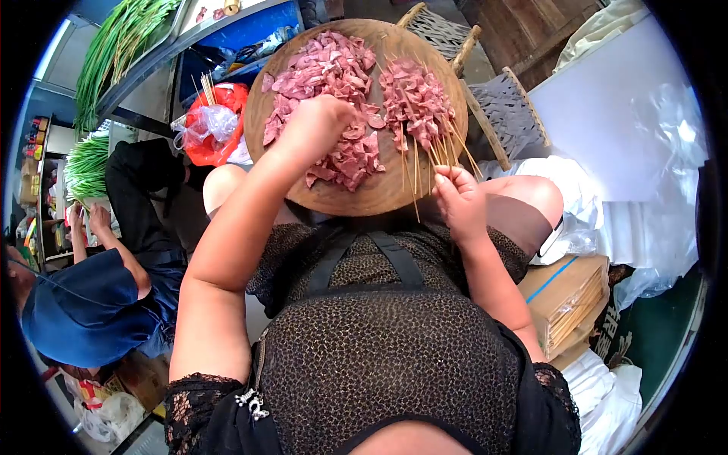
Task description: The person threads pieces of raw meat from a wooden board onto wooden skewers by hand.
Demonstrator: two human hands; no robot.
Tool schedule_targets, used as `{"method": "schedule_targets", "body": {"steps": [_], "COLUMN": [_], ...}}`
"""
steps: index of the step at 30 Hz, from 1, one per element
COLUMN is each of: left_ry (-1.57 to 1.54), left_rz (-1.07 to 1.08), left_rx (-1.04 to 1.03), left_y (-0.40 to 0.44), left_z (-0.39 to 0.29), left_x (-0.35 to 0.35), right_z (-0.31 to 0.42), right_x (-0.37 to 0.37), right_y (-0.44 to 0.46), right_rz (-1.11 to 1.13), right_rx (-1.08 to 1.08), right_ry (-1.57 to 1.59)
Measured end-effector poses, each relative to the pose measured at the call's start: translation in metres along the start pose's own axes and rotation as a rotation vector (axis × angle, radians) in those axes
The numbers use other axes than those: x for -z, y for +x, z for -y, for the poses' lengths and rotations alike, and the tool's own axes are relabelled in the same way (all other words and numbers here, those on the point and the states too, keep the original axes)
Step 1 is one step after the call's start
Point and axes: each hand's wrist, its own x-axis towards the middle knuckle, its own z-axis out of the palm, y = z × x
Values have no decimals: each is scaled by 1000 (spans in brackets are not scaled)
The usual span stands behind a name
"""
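Observation:
A round wooden board [379,199] lies in front of my lap, with a large heap of cut raw meat pieces [334,64] on its left. At the right of the board is a pile of meat skewers [417,98], their bare bamboo ends pointing toward me. My left hand [322,125] is closed over the loose meat, its fingertips hidden behind the hand. Close to the board's near right edge, my right hand [460,199] pinches a bamboo skewer [435,159] between thumb and fingers.
A red plastic bag [212,125] with skewers stands left of the board. Woven stools [504,110] are beyond and right of it. A box of sticks [565,303] sits by my right arm. At left, a person in blue [83,311] handles green stalks [87,167].

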Motion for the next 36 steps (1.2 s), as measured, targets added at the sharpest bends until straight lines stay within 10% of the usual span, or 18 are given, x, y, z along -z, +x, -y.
{"method": "schedule_targets", "body": {"steps": [1, 2, 10, 36], "left_ry": [-336, -743, -1788, -1846], "left_rz": [-103, 77, -137, -289], "left_rx": [33, 498, 420, 463], "left_y": [0, 1, -7, -3], "left_z": [8, 9, 39, 30], "left_x": [-1, 10, 2, 6], "right_z": [-4, -7, 5, -8], "right_x": [-5, -11, -53, -65], "right_y": [0, 2, 12, 14], "right_rz": [11, 35, 196, 166], "right_rx": [-5, -8, -64, 114], "right_ry": [6, 1, -159, -322]}}
